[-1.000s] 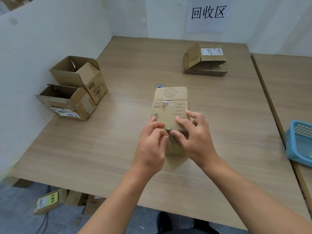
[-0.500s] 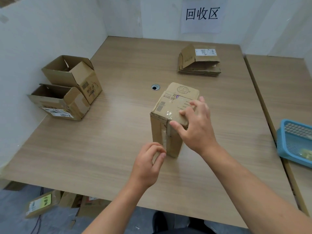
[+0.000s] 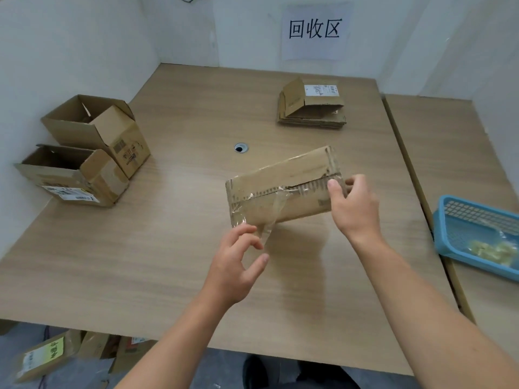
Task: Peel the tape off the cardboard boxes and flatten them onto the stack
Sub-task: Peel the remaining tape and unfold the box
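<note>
Head view: right hand point(image 3: 351, 204) grips the box point(image 3: 292, 175) by one end, steadying it above the surface point(image 3: 140, 262), so the left hand point(image 3: 238, 262), pinching loose tape point(image 3: 266, 217), can pull it free.

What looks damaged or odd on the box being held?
The cardboard box has its paper skin torn along the seam near the right hand, baring the corrugation. Clear tape hangs half peeled from its other end, pinched by the left hand.
</note>
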